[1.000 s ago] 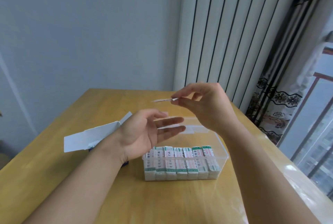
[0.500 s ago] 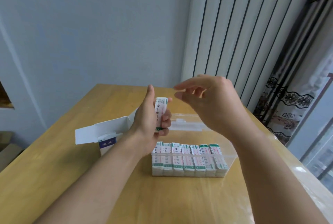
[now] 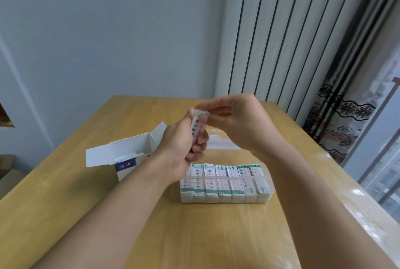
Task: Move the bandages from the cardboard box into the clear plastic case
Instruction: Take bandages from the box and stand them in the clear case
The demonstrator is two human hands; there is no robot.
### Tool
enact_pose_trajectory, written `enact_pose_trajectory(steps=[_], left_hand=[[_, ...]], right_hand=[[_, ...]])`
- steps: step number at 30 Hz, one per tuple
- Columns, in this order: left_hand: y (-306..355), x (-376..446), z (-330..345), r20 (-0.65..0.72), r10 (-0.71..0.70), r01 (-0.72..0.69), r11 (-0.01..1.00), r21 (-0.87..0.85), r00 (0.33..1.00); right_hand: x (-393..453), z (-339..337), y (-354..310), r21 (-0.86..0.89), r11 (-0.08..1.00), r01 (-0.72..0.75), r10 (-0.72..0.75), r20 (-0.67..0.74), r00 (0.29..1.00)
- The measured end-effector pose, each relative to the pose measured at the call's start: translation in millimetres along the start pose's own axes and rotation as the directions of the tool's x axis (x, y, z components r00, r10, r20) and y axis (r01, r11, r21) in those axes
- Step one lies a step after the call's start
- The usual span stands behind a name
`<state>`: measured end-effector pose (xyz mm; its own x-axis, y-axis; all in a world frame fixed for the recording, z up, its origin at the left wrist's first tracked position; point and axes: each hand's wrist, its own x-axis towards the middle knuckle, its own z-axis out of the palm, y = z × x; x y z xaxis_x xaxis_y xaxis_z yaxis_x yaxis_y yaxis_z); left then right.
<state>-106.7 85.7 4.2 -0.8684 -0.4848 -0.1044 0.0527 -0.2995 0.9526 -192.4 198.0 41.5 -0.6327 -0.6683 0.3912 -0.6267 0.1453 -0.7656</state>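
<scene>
Bandage stack (image 3: 196, 127) upright in the air above the clear case (image 3: 225, 184), gripped in left hand (image 3: 184, 149); right hand (image 3: 236, 123) pinches its top end. Open cardboard box (image 3: 127, 156) left of case, on table (image 3: 194, 236).

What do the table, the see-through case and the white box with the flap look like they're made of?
Table: looks like light wood with a smooth, sealed finish; faint grain and joined strips show.
Clear case: probably thin, glossy plastic; the bandage stacks show straight through its wall.
White box: thin matte cardboard, judging by its creased, folded-open flaps; its front is printed blue.
</scene>
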Motion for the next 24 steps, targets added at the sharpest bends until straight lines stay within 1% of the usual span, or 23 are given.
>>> enact_pose_trajectory(steps=[3,7,10,12,15,18,22,24], left_hand=[[0.8,0.6,0.8,-0.013,-0.002,0.002,1.000,0.022,1.000],[1.6,-3.7,1.3,0.021,0.029,-0.031,0.996,0.087,0.999],[3.2,-6.7,1.6,0.010,0.071,-0.072,0.983,0.167,0.997],[3.4,-4.5,1.3,-0.041,0.137,-0.125,0.967,0.221,0.990],[2.6,5.5,-3.1,-0.175,0.292,-0.257,0.946,0.199,0.940],[3.1,11.4,-5.8,-0.232,0.370,-0.347,0.928,0.132,0.900],[0.3,14.6,-6.4,-0.234,0.364,-0.344,0.931,0.121,0.902],[0.6,15.0,-7.2,-0.229,0.359,-0.338,0.933,0.124,0.905]], right_hand=[[1.0,2.8,1.6,0.015,1.000,-0.022,0.022,-0.019,1.000],[-0.4,2.3,0.3,0.094,0.995,-0.015,0.019,-0.040,0.999],[-0.8,-0.9,-1.1,0.146,0.989,-0.032,0.035,-0.019,0.999],[1.1,-9.3,1.3,0.219,0.974,-0.059,0.066,-0.021,0.998],[7.2,-24.3,12.7,0.279,0.953,-0.117,0.128,-0.022,0.992],[9.7,-17.0,27.9,0.183,0.954,-0.236,0.221,0.098,0.970],[8.6,6.6,43.0,0.037,0.949,-0.312,0.293,0.260,0.920],[9.1,12.6,47.9,-0.001,0.945,-0.326,0.312,0.294,0.903]])
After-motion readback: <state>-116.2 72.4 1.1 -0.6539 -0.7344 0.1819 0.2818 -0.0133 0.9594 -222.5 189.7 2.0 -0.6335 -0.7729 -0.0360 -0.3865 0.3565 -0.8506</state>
